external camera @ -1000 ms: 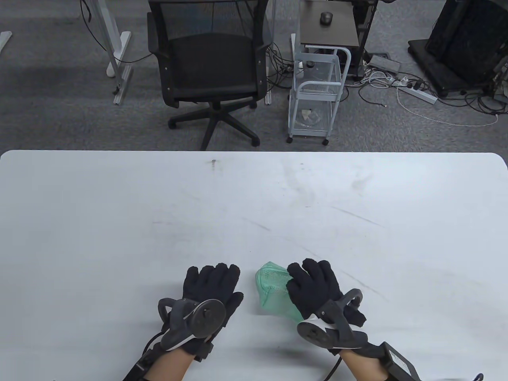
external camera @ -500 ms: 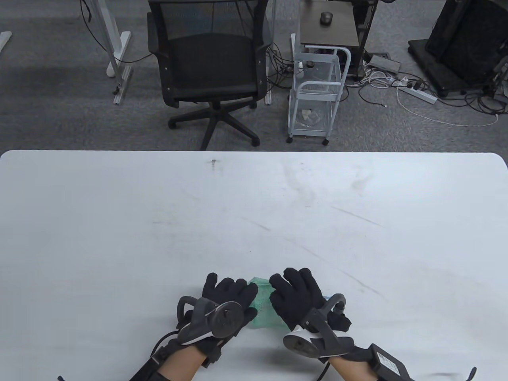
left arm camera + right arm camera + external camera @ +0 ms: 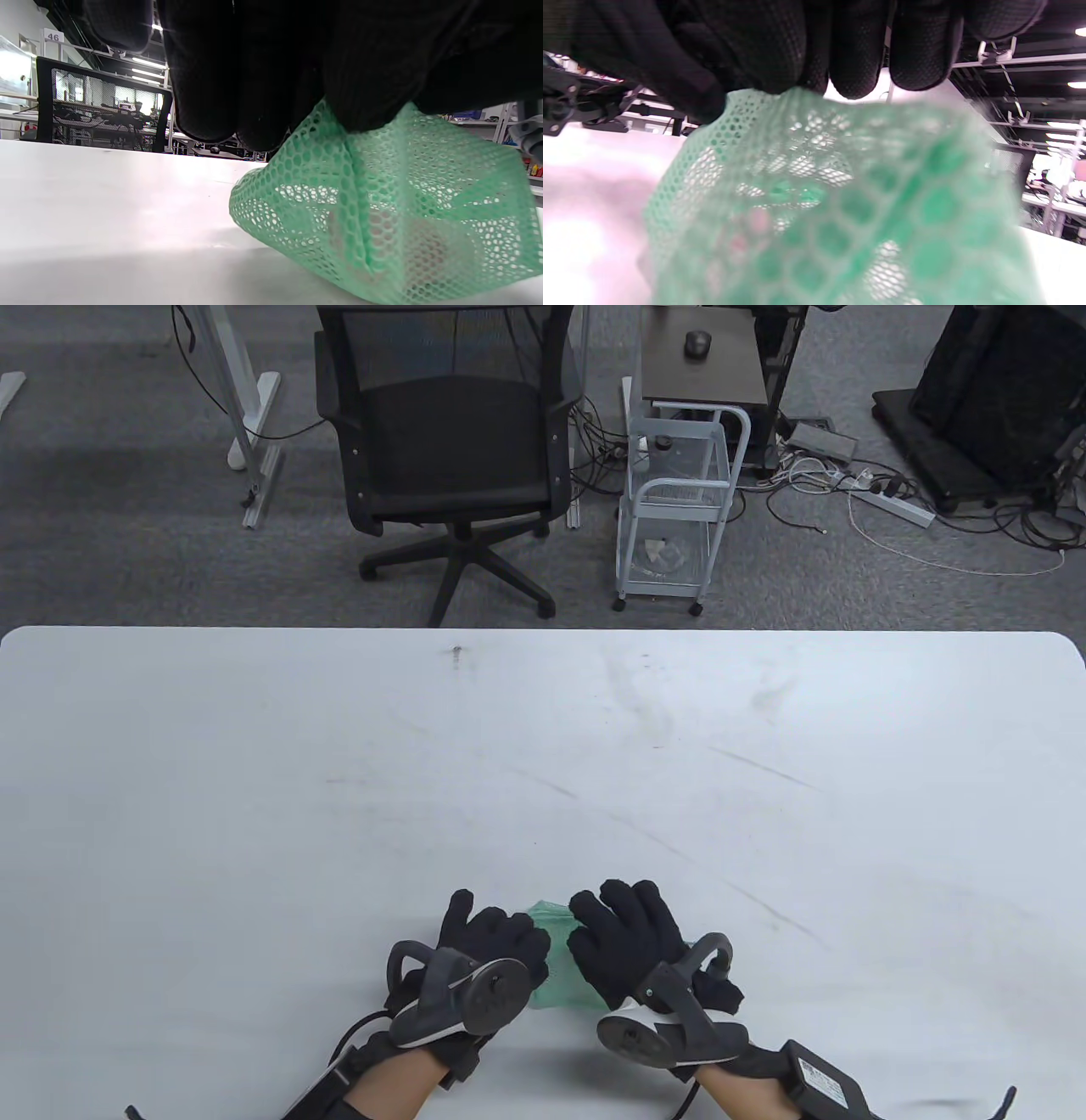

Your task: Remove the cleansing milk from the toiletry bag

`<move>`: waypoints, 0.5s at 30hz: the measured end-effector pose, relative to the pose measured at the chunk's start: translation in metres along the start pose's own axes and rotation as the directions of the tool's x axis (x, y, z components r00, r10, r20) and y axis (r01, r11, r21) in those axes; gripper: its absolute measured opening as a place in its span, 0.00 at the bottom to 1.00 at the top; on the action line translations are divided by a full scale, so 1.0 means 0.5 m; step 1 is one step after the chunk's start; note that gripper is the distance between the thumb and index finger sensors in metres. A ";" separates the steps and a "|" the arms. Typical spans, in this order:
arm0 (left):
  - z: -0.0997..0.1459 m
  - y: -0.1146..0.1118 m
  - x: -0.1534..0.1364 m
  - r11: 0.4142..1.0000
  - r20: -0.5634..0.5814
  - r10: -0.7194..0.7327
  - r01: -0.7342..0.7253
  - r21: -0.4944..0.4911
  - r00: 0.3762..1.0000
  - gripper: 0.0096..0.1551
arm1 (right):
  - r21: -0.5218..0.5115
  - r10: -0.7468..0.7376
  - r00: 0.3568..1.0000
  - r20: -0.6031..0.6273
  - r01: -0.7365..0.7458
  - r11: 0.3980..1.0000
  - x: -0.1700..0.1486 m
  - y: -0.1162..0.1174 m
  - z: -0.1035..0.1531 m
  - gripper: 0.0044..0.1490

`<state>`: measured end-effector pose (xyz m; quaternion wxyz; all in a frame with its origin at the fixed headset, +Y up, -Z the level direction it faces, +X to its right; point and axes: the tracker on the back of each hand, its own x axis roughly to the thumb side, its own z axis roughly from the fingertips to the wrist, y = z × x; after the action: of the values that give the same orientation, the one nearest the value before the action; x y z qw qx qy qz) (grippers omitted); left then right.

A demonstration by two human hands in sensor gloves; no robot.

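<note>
A green mesh toiletry bag [image 3: 556, 963] lies on the white table [image 3: 543, 780] near its front edge, between my two gloved hands. My left hand [image 3: 496, 942] pinches the top of the mesh, as the left wrist view [image 3: 382, 212] shows. My right hand [image 3: 624, 937] lies over the bag's right side and grips its top edge; the mesh fills the right wrist view [image 3: 818, 203]. A pinkish shape shows faintly through the mesh [image 3: 424, 250]; the cleansing milk itself is hidden inside.
A black office chair [image 3: 450, 449] and a white wire trolley [image 3: 679, 500] stand beyond the table's far edge. Cables and a power strip [image 3: 891, 504] lie on the carpet at the back right.
Both hands have moved inward and closed in on the bag. The bag has shifted left and toward me with the right hand. The left hand has taken hold of its left top.
</note>
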<state>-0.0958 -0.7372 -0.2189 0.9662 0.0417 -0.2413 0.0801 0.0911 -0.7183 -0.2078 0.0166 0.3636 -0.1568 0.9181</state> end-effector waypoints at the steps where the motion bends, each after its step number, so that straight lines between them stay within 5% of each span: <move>1: 0.001 0.001 -0.001 1.000 -0.002 -0.003 0.003 0.002 1.000 0.23 | -0.011 -0.014 1.000 -0.017 0.014 1.000 -0.007 -0.002 0.001 0.22; 10: 0.006 0.010 -0.006 0.998 -0.034 -0.060 0.061 0.017 0.998 0.23 | 0.064 -0.134 0.953 -0.273 0.157 0.986 -0.110 0.011 0.012 0.28; 15: 0.007 0.011 -0.005 0.997 -0.039 -0.081 0.081 0.008 0.996 0.23 | 0.195 -0.162 0.911 -0.379 0.250 0.949 -0.148 0.050 0.016 0.31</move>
<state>-0.1006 -0.7327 -0.2168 0.9729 0.0545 -0.2204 0.0429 0.1473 -0.7381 -0.2592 0.0983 0.2039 0.0000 0.9740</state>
